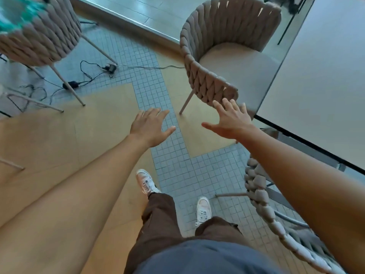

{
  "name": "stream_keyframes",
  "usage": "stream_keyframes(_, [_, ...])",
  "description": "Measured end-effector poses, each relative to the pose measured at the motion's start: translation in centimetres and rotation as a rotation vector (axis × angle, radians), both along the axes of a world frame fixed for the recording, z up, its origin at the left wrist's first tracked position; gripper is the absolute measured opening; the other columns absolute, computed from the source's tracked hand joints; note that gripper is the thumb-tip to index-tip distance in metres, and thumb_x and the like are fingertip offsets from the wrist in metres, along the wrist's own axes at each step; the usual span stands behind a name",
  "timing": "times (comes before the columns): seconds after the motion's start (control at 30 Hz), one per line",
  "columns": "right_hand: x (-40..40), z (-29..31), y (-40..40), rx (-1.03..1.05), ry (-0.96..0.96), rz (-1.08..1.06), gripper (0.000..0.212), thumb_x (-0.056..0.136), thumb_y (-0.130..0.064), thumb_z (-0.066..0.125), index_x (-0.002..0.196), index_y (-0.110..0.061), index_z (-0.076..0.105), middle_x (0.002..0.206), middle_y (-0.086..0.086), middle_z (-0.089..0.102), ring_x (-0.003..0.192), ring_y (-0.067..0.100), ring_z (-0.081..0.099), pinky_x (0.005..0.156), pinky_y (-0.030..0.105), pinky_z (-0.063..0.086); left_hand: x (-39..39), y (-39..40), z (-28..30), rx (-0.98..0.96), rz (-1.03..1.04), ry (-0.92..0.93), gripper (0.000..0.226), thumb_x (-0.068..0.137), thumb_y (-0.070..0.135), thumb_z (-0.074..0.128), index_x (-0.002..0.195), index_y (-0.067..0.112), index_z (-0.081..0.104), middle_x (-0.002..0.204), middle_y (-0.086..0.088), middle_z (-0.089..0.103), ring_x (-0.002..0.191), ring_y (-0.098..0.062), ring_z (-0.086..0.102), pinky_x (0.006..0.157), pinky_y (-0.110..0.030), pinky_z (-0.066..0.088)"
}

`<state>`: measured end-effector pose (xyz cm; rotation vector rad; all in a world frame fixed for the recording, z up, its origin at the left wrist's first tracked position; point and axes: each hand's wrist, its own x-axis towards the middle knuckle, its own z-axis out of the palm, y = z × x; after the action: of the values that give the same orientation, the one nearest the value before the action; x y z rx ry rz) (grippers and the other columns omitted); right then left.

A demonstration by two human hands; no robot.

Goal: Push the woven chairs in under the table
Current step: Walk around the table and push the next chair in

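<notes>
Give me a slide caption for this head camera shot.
Both open hands, left hand and right hand, reach toward a woven chair beside the table.

Beige tub chair [207, 80]: thick braided rope weave, matt, smooth cloth seat pad. Pale grey rectangular bench [325, 86]: smooth, matt top. Floor [173, 165]: small grey mosaic tiles, tan wood-look panels.

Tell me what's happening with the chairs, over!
Left hand open, empty. Right hand open, fingertips near the woven chair, no grip. Chair's seat partly under table. Path looks clear; cables lie aside.
</notes>
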<state>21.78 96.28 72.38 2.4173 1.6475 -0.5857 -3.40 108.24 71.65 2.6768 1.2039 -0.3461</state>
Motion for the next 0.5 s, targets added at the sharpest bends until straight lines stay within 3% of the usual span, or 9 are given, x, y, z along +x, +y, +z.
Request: stream_keyframes(0.5, [-3.0, -1.6, 14.3, 0.015, 0.052, -0.393, 0.103, 0.083, -0.088, 0.036, 0.162, -0.028, 0.008, 0.171, 0.011, 0.007, 0.156, 0.031, 0.002, 0.124, 0.057, 0.0, 3.6, 22.9, 1.3, 0.031, -0.381, 0.053, 0.079, 0.095, 0.072, 0.035, 0.157, 0.024, 0.031, 0.161, -0.008, 0.034, 0.148, -0.029, 0.031, 0.122, -0.05, 0.023])
